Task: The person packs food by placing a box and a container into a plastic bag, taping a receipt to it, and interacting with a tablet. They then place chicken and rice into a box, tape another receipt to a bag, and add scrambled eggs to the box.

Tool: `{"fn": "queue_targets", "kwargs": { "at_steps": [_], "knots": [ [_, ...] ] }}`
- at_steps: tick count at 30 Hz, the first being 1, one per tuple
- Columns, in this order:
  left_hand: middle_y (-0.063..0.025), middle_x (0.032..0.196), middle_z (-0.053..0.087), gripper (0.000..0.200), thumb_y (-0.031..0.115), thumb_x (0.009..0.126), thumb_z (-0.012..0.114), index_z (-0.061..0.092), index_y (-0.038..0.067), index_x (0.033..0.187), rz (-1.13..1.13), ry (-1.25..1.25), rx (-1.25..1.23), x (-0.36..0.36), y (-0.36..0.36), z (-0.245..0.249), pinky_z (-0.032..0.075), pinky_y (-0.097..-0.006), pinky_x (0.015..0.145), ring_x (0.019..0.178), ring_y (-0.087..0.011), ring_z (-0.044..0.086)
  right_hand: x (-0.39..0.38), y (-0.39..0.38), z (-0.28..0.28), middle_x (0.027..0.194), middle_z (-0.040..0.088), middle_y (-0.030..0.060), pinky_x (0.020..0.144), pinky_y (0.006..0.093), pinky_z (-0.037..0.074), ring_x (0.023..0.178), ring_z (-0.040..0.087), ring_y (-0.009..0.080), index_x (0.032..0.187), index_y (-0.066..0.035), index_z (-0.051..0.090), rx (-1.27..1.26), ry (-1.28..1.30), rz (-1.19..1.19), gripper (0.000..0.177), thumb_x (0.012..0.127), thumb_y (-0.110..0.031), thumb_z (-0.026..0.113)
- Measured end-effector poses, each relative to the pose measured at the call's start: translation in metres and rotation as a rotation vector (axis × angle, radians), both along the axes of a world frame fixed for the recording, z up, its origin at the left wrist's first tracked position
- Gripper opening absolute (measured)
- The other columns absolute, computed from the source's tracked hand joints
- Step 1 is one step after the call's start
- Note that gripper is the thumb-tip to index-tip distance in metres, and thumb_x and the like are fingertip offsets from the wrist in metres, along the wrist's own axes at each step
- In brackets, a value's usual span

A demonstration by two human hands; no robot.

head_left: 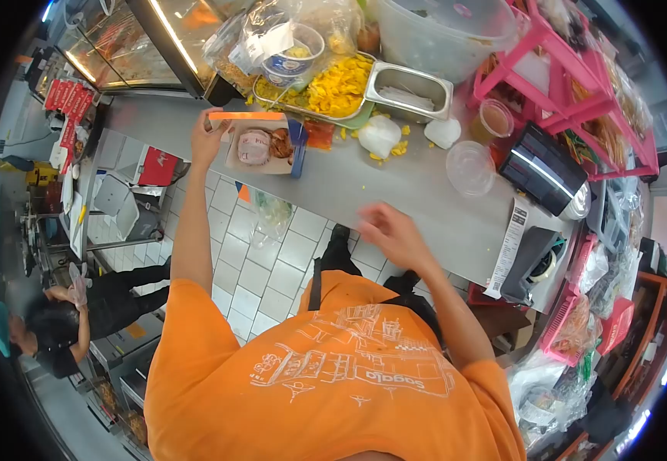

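My left hand (pixel 209 138) grips the left edge of an open cardboard food box (pixel 233 157), by its orange-edged flap. Inside the box sit a round item in printed wrapping paper (pixel 254 147) and, beside it, browned pieces of food (pixel 280 144). The box has a blue side panel (pixel 298 146) on its right and stands near the counter's front edge. My right hand (pixel 391 233) hovers at the front edge of the counter, well right of the box. Its fingers are loosely bent and apart, slightly blurred, with nothing visible in them.
Behind the box are a metal tray of yellow food (pixel 337 88) and a steel pan (pixel 410 91). White wrapped bundles (pixel 379 136), a clear lid (pixel 471 168), a sauce tub (pixel 492 121), a dark screen (pixel 542 167) and a pink rack (pixel 533 69) stand rightward. A co-worker (pixel 57 315) is at left.
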State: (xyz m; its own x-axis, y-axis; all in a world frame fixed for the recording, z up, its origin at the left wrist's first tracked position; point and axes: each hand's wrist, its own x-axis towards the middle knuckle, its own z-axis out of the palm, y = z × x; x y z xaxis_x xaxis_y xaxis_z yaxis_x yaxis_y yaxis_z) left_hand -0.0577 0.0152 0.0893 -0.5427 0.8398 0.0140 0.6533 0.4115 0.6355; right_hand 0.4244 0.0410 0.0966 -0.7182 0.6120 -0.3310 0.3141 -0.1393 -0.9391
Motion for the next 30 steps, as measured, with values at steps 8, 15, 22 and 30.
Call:
{"fn": "queue_targets", "kwargs": {
  "at_steps": [8,15,22,30],
  "knots": [
    [-0.0024,0.122,0.062,0.062,0.058,0.094,0.057,0.056,0.009,0.132,-0.08,-0.62,0.175,0.064,-0.051,-0.033,0.05,-0.0332,0.09,0.113,-0.0161,0.059,-0.175,-0.005,-0.08,0.115,0.062,0.0237,0.085,0.0406,0.053,0.092,0.067,0.0323,0.128,0.009,0.046,0.56,-0.422,-0.316,0.055,0.087,-0.023,0.066],
    [-0.0078,0.12,0.065,0.06,0.054,0.097,0.054,0.056,0.003,0.128,-0.304,-0.68,0.347,0.22,-0.024,-0.048,0.048,-0.0326,0.094,0.111,-0.0197,0.062,0.024,-0.012,-0.031,0.108,0.068,0.015,0.081,0.0364,0.053,0.088,0.067,0.0234,0.122,0.001,0.059,0.206,-0.277,-0.479,0.037,0.092,-0.019,0.062],
    [-0.0134,0.138,0.051,0.057,0.008,0.083,0.064,0.044,0.001,0.136,-0.07,-0.261,0.445,0.281,-0.015,-0.037,0.037,-0.042,0.106,0.13,-0.0276,0.046,0.317,0.041,0.029,0.098,0.065,0.01,0.071,0.0342,0.049,0.086,0.062,0.0217,0.112,-0.005,0.068,1.169,-0.951,-1.167,0.032,0.086,-0.023,0.074],
    [-0.0093,0.118,0.065,0.045,0.014,0.074,0.073,0.061,0.009,0.117,-0.883,-0.127,0.38,0.566,0.007,-0.039,0.042,-0.0414,0.093,0.109,-0.0313,0.058,0.369,0.068,0.007,0.097,0.064,0.0066,0.065,0.0287,0.047,0.081,0.058,0.0159,0.099,-0.008,0.074,0.767,-0.447,-1.132,0.021,0.085,-0.023,0.076]
  ]
}}
